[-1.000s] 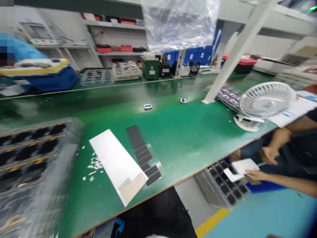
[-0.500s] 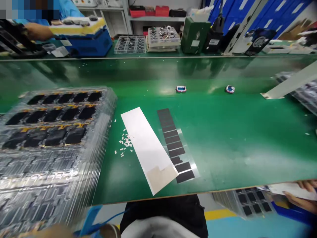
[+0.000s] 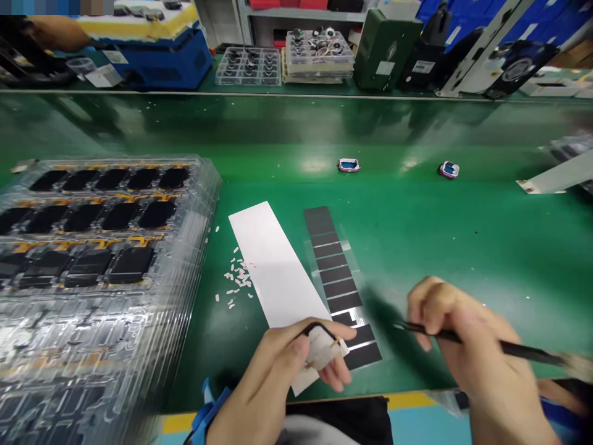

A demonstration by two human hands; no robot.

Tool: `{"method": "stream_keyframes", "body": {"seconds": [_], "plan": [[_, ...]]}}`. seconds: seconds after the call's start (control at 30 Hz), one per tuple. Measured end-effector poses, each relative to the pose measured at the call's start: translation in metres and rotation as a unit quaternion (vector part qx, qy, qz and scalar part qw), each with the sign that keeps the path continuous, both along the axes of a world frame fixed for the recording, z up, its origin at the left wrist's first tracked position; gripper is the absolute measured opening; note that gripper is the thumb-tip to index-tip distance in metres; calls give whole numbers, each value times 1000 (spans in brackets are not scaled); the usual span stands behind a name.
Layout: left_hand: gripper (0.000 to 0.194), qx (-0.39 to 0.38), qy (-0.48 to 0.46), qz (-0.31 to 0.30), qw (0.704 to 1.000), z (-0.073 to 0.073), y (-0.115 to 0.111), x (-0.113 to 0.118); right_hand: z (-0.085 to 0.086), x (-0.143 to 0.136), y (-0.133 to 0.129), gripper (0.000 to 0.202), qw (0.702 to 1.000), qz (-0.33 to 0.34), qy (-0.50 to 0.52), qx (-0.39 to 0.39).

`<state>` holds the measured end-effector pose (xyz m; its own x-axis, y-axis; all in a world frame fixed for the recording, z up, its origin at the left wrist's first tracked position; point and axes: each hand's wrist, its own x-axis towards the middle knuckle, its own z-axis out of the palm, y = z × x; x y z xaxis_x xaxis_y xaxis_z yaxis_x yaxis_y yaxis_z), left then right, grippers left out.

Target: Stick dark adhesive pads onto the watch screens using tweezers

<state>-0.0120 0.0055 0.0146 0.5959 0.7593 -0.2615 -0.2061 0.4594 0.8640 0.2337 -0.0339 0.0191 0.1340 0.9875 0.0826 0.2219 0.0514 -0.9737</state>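
My left hand [image 3: 273, 364] is closed on a small display module [image 3: 320, 347] with a silvery back and a black edge, held above the lower end of a white paper strip [image 3: 282, 266]. In my right hand [image 3: 472, 346] are black tweezers [image 3: 451, 335], their tips pointing left toward a sheet of black stickers [image 3: 340, 287] on clear film. That sheet lies just right of the white strip, and my left fingers hide part of its lower end. Small white scraps [image 3: 241, 277] are scattered left of the strip. A blue band [image 3: 208, 411] circles my left wrist.
A tall stack of clear trays [image 3: 152, 272] with black display modules fills the left side. Two small blue-and-white cases [image 3: 349, 165] [image 3: 449, 169] sit at the back of the green table [image 3: 463, 235]. Behind are a blue machine [image 3: 167, 59], part boxes [image 3: 249, 66] and a person's hand [image 3: 60, 32].
Both my hands have come up over the table, the left with the display module and the right with the tweezers. The view has shifted slightly.
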Motion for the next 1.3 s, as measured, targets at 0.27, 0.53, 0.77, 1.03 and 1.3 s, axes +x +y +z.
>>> {"method": "stream_keyframes", "body": {"seconds": [0.27, 0.53, 0.77, 1.03, 1.3], "plan": [[49, 11, 61, -3, 998, -10, -5, 5, -12, -2, 26, 25, 974, 123, 54, -184], [42, 90, 140, -11, 986, -7, -4, 7, -12, -20, 19, 36, 990, -9, 115, -86], [40, 299, 256, -20, 919, -8, -2, 11, -2, -66, 0, 26, 979, -98, 159, 77], [44, 300, 263, -24, 917, -11, -1, 12, -16, -84, -8, 32, 973, -56, 86, 206], [45, 293, 256, -19, 921, -10, 0, 12, -36, -83, -25, 37, 984, -47, 38, 167]]}}
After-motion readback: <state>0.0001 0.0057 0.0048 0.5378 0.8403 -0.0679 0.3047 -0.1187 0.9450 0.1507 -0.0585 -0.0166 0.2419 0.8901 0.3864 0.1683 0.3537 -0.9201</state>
